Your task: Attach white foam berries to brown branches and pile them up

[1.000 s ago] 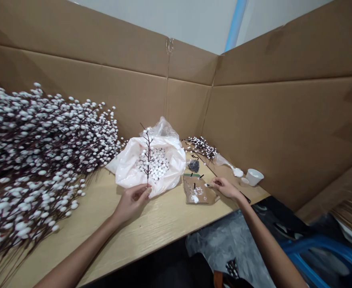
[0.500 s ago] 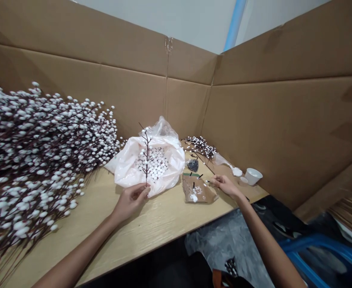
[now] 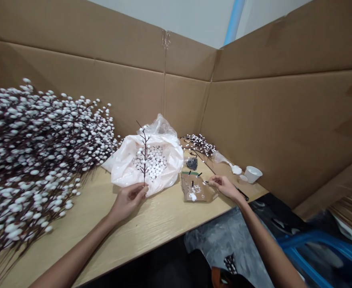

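My left hand [image 3: 131, 201] is closed around the lower end of a brown artificial twig [image 3: 145, 158], held upright, with a few white berries near its top. Directly behind the twig lies an open plastic bag [image 3: 120, 172] of loose white foam berries [image 3: 156, 162]. My right hand [image 3: 224, 186] pinches a thin dark stick [image 3: 207, 183] by the right edge of a cardboard piece [image 3: 188, 191]. A small white bit shows at the stick's tip; whether it is attached, I cannot tell. White paste [image 3: 193, 197] and several short black pegs are on the cardboard.
A large heap of white-berried branches [image 3: 44, 132] fills the table's left side. Behind the cardboard lie a small dark packet [image 3: 192, 163] and a berry sprig [image 3: 203, 145]. A white cup [image 3: 253, 174] stands at right, near a black pen-like tool [image 3: 242, 193]. Cardboard walls [image 3: 269, 132] enclose the back.
The view has shifted slightly, and more of the black pen-like tool shows beside my right wrist. Both hands keep their grips, with little movement over the table.
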Tool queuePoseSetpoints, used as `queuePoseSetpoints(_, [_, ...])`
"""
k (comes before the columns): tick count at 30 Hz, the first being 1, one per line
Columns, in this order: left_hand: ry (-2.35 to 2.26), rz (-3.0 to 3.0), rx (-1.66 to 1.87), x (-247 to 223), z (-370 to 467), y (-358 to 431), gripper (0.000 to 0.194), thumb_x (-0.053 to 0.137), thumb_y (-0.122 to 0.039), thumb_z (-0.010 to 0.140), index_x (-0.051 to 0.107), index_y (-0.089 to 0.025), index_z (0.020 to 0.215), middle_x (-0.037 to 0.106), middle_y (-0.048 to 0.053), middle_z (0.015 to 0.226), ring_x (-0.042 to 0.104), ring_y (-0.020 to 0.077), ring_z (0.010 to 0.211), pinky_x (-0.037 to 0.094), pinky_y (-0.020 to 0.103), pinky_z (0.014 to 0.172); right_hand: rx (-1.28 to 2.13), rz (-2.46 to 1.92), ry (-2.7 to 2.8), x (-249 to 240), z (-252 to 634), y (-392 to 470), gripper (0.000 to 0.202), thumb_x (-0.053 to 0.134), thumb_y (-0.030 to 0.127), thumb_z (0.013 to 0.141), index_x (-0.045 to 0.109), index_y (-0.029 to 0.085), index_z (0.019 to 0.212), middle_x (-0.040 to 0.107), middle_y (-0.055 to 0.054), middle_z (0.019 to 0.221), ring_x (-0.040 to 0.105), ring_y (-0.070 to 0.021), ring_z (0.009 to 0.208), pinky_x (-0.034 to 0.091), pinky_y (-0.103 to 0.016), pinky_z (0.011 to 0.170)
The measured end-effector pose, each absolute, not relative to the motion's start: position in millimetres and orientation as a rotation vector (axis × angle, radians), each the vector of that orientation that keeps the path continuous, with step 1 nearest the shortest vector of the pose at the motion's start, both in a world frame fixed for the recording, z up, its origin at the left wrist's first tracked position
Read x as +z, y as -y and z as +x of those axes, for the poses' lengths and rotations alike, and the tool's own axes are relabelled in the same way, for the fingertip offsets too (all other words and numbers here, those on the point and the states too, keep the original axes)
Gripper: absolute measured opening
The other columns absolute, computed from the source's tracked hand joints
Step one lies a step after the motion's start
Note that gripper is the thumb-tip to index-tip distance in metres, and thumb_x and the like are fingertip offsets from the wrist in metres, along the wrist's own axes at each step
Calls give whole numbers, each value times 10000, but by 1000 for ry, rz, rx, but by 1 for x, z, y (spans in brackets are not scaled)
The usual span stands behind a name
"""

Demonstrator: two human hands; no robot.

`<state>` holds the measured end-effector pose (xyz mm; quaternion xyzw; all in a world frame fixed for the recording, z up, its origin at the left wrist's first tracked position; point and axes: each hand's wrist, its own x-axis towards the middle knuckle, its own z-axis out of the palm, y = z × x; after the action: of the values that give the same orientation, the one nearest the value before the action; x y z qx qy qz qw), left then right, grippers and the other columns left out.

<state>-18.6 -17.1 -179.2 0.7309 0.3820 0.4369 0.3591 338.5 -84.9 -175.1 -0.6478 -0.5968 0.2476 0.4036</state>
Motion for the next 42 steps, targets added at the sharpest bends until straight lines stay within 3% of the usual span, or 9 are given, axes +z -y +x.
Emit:
queuePoseSetpoints(12, [-899, 2108, 1167, -168, -5, 33, 254, 517, -356, 836, 582, -165, 682, 592, 13, 631, 581, 143, 601, 480, 224, 591, 475, -1603, 1498, -190, 338, 87, 320, 476, 435, 772, 621, 150, 750, 676, -80, 763, 589, -212, 714, 435, -301, 651])
queuePoseSetpoints(25, [-819, 2272, 1082, -182, 99, 25, 144, 340, -253, 907, 442, -209, 816, 558, 17, 732, 564, 171, 681, 451, 285, 629, 416, -1595, 1578, -188, 339, 87, 204, 473, 258, 841, 635, 155, 772, 685, -53, 784, 601, -181, 732, 424, -262, 667])
queuePoseSetpoints(30, [-828, 2351, 1029, -185, 110, 9, 148, 335, -275, 908, 454, -207, 854, 613, 60, 837, 593, 197, 763, 475, 329, 690, 367, -1611, 1613, -188, 339, 88, 182, 469, 179, 852, 636, 153, 784, 691, -78, 839, 607, -194, 785, 422, -279, 710])
queuePoseSetpoints(42, [-784, 2479, 873, -181, 115, -1, 156, 341, -280, 915, 453, -205, 836, 610, 65, 777, 587, 213, 710, 463, 335, 642, 294, -1626, 1678, -188, 339, 87, 177, 489, 105, 840, 645, 171, 788, 696, -74, 842, 608, -192, 812, 426, -283, 719])
